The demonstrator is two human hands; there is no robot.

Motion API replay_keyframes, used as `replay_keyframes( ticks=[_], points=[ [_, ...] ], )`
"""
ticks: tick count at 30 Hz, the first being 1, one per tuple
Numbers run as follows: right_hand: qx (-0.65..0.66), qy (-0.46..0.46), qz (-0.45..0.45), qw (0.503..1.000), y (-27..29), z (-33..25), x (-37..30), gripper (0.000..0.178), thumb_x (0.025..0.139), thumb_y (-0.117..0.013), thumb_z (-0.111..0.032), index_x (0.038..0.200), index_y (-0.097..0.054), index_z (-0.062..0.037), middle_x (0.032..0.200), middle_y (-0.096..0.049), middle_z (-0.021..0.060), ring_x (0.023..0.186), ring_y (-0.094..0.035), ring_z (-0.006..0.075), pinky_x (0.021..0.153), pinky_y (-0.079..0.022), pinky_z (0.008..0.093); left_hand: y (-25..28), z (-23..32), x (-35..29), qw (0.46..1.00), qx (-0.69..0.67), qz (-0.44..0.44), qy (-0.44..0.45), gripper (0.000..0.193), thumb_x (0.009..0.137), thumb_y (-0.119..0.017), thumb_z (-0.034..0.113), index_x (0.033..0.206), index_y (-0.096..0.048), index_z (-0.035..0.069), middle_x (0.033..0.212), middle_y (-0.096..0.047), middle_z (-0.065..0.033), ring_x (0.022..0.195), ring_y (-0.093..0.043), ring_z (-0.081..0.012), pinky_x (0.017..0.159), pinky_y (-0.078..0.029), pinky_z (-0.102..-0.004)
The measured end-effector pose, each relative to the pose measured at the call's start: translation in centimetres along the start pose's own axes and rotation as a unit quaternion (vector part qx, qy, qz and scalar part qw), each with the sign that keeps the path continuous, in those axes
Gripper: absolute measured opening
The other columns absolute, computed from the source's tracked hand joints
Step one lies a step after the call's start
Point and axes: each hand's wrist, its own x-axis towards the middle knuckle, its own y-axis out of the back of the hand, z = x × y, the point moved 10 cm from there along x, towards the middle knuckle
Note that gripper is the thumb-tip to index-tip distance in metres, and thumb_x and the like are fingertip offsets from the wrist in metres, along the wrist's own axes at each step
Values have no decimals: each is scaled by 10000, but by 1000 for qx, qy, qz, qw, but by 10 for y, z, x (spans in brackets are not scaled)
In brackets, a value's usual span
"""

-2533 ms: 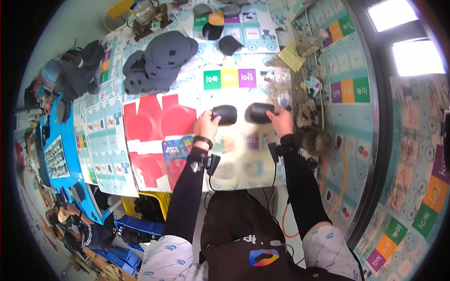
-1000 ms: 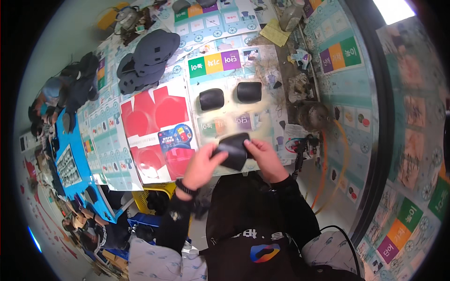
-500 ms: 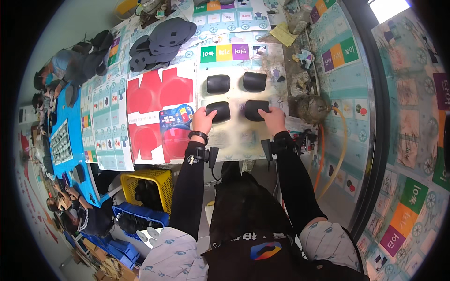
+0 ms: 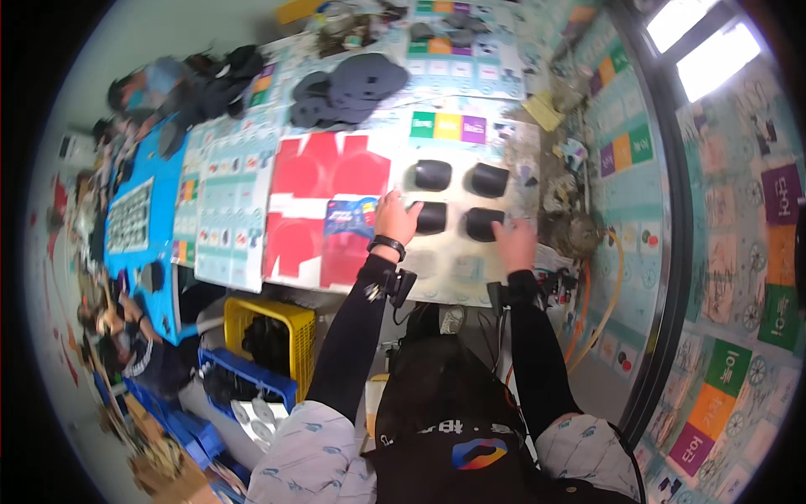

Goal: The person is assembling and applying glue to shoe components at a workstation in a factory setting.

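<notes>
Several black, rounded, curved pads lie in two rows on the pale tabletop in front of me. My left hand (image 4: 396, 218) is open beside the near-left pad (image 4: 431, 217), its thumb at the pad's left edge. My right hand (image 4: 515, 245), slightly blurred, is at the right edge of the near-right pad (image 4: 481, 224); its thumb and fingers look apart. Behind these lie the far-left pad (image 4: 433, 175) and the far-right pad (image 4: 489, 180), with neither hand on them.
Red printed sheets (image 4: 295, 245) and a blue card (image 4: 348, 217) lie left of the pads. Grey flat pieces (image 4: 361, 86) are piled behind. A grimy round pot (image 4: 579, 235) stands right, near a yellow hose (image 4: 620, 277). A yellow crate (image 4: 302, 336) is below left; people sit beyond the blue table (image 4: 159, 210).
My view has shifted, so the table sits farther right and lower. Both hands have eased outward from the tops of the near pads, which stay in their row.
</notes>
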Motion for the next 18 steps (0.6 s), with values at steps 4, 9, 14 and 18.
replay_keyframes(
  ticks=[4, 9, 14, 18],
  points=[
    [164, 0, 10, 986, 74, 17, -21, 273, 869, -736, -188, 1048, -692, 13, 986, -703, 174, 901, -669, 305, 817, -527, 398, 175, 154, -89, 733, -621, -276, 40, 385, 1116, -410, 251, 1273, -602, -44, 1134, -681, -134, 1107, -642, -197, 994, -486, -331],
    [241, 90, -98, 961, 61, -59, -56, 159, 921, -694, -138, 995, -714, 1, 885, -727, 105, 828, -686, 167, 792, -531, 311, 431, 283, -234, 809, -366, -172, -427, 245, 1020, -539, 59, 1016, -730, -95, 1043, -740, -236, 929, -734, -324, 801, -601, -341],
    [247, 141, -183, 941, 48, -123, -86, 178, 922, -700, -140, 1001, -722, 18, 896, -740, 89, 812, -679, 148, 769, -524, 300, 500, 250, -317, 812, -350, 1, -466, 142, 921, -605, -60, 985, -729, -82, 1044, -739, -206, 904, -734, -288, 840, -596, -331],
    [275, 161, -219, 922, 36, -165, -115, 181, 911, -700, -131, 1000, -723, 25, 862, -740, 101, 790, -677, 145, 746, -520, 294, 546, 189, -387, 779, -436, 29, -449, 160, 940, -616, 1, 1061, -705, -54, 1068, -735, -173, 935, -723, -258, 859, -578, -317]
  ],
)
